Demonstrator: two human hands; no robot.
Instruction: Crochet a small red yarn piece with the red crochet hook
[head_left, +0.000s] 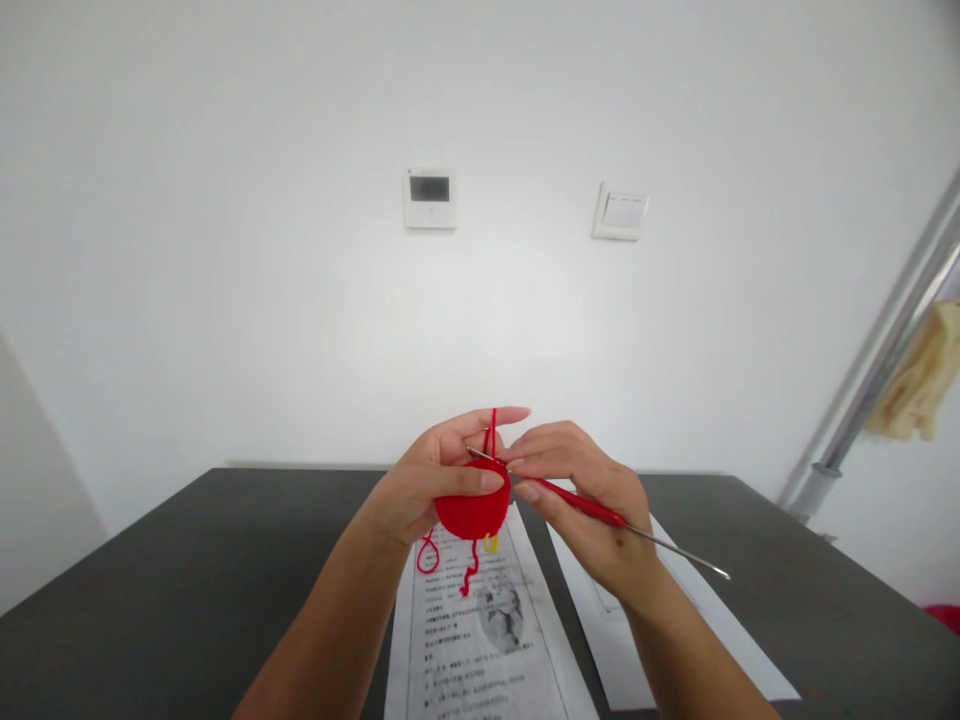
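My left hand [431, 475] pinches a round red crochet piece [472, 515] between thumb and fingers, with its index finger stretched out to the right. A strand of red yarn [494, 432] runs over that finger down to the top edge of the piece. My right hand [592, 500] is closed around the red grip of a crochet hook [585, 503], metal at both ends. The hook's tip lies at the piece's upper edge, by the yarn. A red tail hangs below, beside a small yellow stitch marker [491, 544]. A red loop dangles under my left hand.
Two printed sheets lie on the dark table [300, 560]: one with text and a picture [480, 650] under the work, another paper [720, 640] to the right. Behind is a white wall with a panel [430, 199] and a switch [621, 212]. A metal pole [885, 370] and cream cloth [919, 375] are at right.
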